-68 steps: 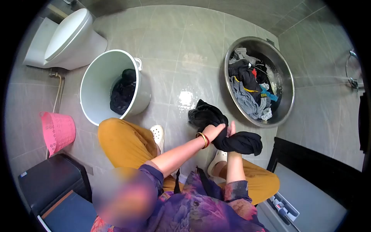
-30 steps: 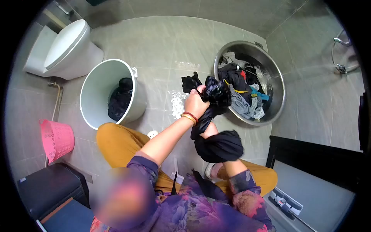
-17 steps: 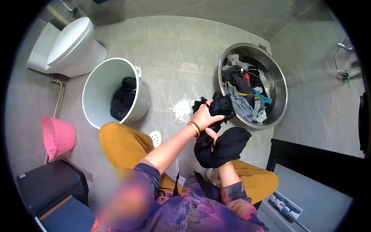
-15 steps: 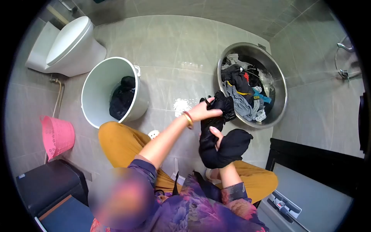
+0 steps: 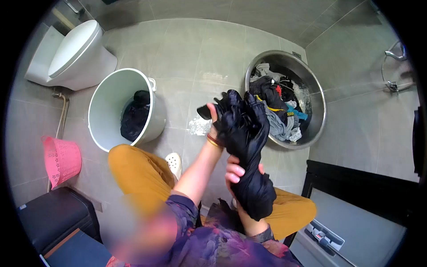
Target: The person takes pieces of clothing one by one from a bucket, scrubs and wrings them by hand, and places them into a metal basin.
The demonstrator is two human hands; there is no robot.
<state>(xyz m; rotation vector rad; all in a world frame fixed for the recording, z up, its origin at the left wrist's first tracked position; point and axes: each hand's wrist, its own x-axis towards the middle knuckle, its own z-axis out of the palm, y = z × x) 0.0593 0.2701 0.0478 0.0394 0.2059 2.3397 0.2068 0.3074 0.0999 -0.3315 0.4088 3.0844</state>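
Observation:
A wet-looking black garment [image 5: 249,151] hangs twisted lengthwise between my hands, over the floor in front of my knees. My left hand [image 5: 215,129], with bracelets at the wrist, is closed around its upper end; most of its fingers are hidden behind the cloth. Lower down, my right hand [image 5: 234,170] wraps round the garment's middle, and the bunched lower end drapes over my right forearm. Just right of the cloth stands a metal basin [image 5: 324,107] of soaking clothes [image 5: 275,113]. To the left is a white bucket [image 5: 95,107] with dark clothing [image 5: 135,118] in it.
A toilet [image 5: 75,53] stands at the upper left, with a pink basket [image 5: 62,160] below it. A black padded seat [image 5: 58,216] is at the lower left. At the right are a black-framed panel [image 5: 351,191] and a wall tap [image 5: 393,55]. Water glistens on the floor tiles [image 5: 200,126].
My left hand has turned over, from lying on top of the black garment to behind it with the thumb up. The garment has swung more lengthwise and looks more twisted; my right hand's grip has turned.

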